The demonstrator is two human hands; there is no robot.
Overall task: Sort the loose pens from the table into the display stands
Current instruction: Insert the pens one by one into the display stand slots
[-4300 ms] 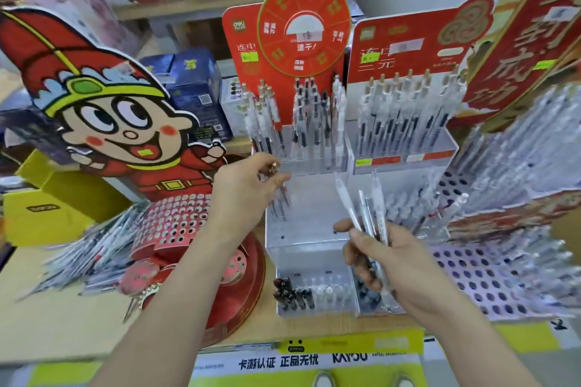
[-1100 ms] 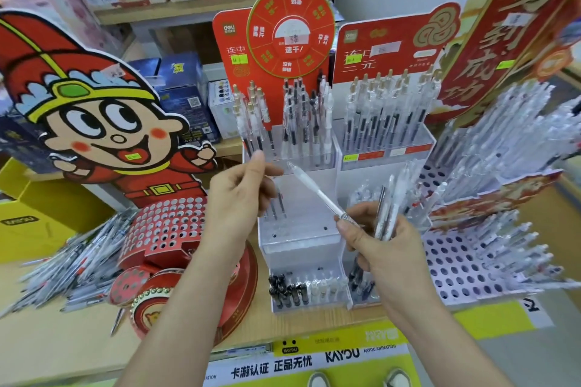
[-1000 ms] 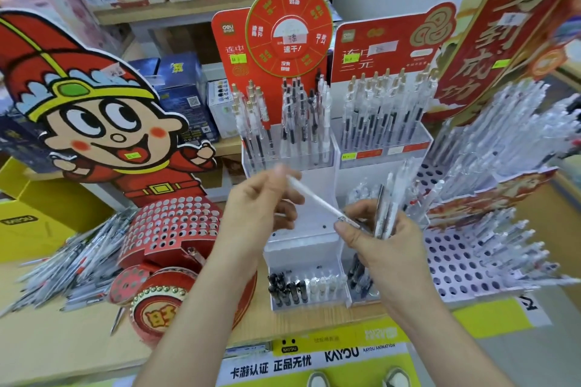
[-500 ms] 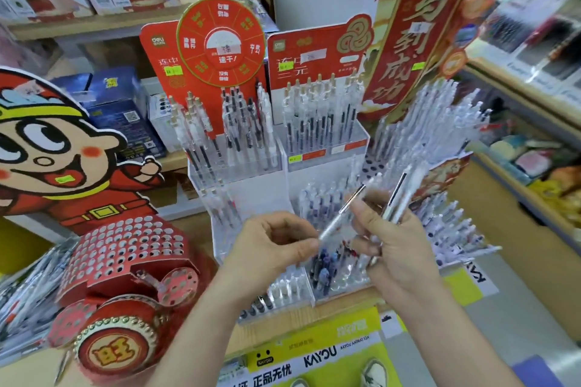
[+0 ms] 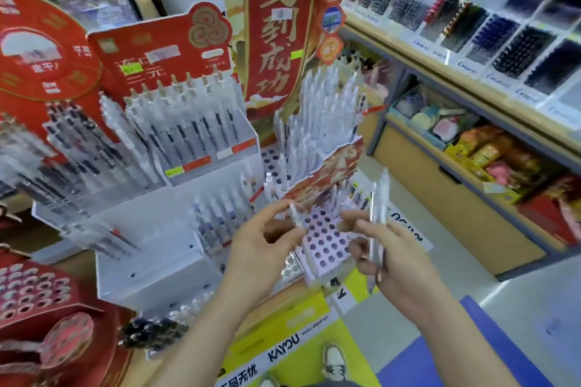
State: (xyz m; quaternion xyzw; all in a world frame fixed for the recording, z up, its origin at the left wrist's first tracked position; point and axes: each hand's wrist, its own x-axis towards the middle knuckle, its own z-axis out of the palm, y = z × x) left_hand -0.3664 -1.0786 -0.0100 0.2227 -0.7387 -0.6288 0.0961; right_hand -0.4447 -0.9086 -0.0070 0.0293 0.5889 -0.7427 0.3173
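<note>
My left hand (image 5: 261, 251) pinches one clear pen (image 5: 295, 215) between thumb and fingertips, held upright over the pink holed tray (image 5: 327, 243) of the right display stand. My right hand (image 5: 390, 256) grips a small bundle of clear pens (image 5: 379, 217) that stick up above the fingers, just right of that tray. The stand's upper tier (image 5: 317, 122) holds several white pens under a red banner. Left of it stand the white acrylic stand (image 5: 163, 264) and its rack of clear pens (image 5: 188, 122).
A red holed stand (image 5: 34, 292) sits at the lower left. Wall shelves with dark pen boxes (image 5: 490, 31) and snack bins (image 5: 490, 148) run along the right. The table's yellow front edge (image 5: 283, 342) and my shoes (image 5: 334, 361) show below.
My view swung right, away from the cartoon stand. My left hand took one pen from the right hand's bundle and carried it over to the pink holed tray.
</note>
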